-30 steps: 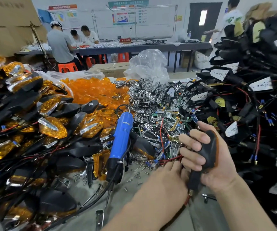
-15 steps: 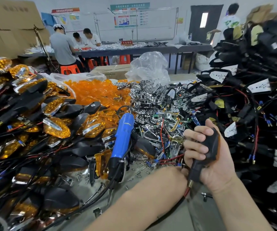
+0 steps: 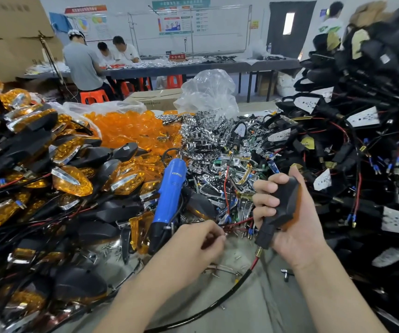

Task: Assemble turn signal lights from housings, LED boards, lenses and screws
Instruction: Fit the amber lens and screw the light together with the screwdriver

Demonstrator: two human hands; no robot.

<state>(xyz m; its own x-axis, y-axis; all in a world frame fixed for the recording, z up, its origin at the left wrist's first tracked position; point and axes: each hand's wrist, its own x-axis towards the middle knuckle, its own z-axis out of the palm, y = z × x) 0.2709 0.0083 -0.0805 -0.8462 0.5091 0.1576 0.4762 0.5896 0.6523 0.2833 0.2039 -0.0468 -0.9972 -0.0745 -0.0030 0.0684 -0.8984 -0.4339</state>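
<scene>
My right hand [image 3: 298, 233] grips a black turn signal housing [image 3: 282, 205] with an orange lens edge, stem pointing down. Its red and black cable [image 3: 253, 263] trails toward me. My left hand [image 3: 193, 243] hovers low over the bench just left of it, fingertips pinched together on what looks like a small screw; that spot is blurred. Loose screws [image 3: 238, 255] lie on the grey bench [image 3: 253, 304] under both hands. A blue electric screwdriver [image 3: 169, 188] lies on the parts to the left of my left hand.
Finished amber lights [image 3: 71, 181] are heaped at the left. Orange lenses [image 3: 131, 131] and chrome reflectors [image 3: 208, 138] are piled behind. Black wired housings [image 3: 362, 152] are stacked high on the right. People work at a far table [image 3: 193, 67].
My left hand has drawn back leftward from beneath my right hand, and its fingertips have closed together. My right hand has lifted the housing slightly.
</scene>
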